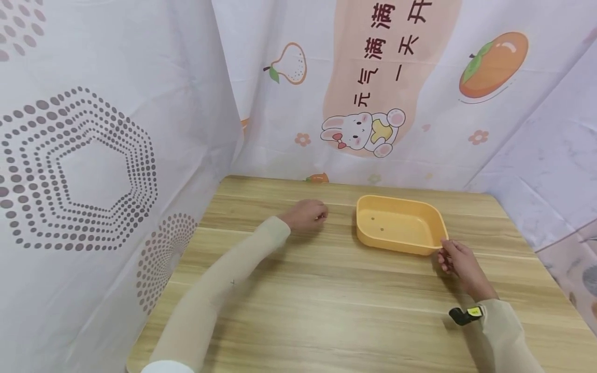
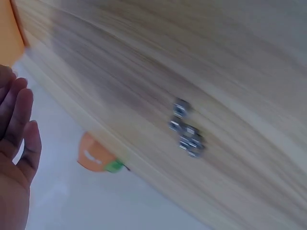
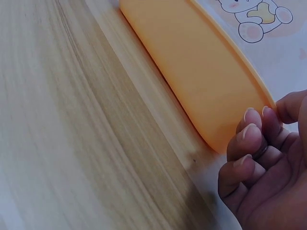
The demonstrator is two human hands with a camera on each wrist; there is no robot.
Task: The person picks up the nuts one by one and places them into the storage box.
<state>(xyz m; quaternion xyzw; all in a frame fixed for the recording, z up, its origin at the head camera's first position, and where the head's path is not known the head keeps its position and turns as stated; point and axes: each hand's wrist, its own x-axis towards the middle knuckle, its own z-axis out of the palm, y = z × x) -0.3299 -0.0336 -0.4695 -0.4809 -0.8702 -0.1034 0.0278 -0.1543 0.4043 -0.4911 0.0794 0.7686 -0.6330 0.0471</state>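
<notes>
A shallow yellow-orange plastic basket [image 1: 401, 249] sits on the wooden table, with two small dark spots showing on its floor. My right hand [image 1: 459, 261] pinches the rim at its near right corner; in the right wrist view, the thumb and fingertips [image 3: 249, 117] meet at that edge. To the left of the basket, my left hand [image 1: 305, 214] hovers low over the table. Its fingers [image 2: 21, 112] bend in the left wrist view, and I cannot tell if the tips pinch something. Several metal nuts [image 2: 189, 136] lie clustered nearby, hidden in the head view.
Wood-grained table [image 1: 298, 311] runs up to a printed curtain [image 1: 280, 129] at the back. Another curtain [image 1: 196, 129] hangs along the left side, and a marbled sheet [image 1: 550, 171] on the right. A black strap end [image 1: 459, 316] sticks out from the right wrist.
</notes>
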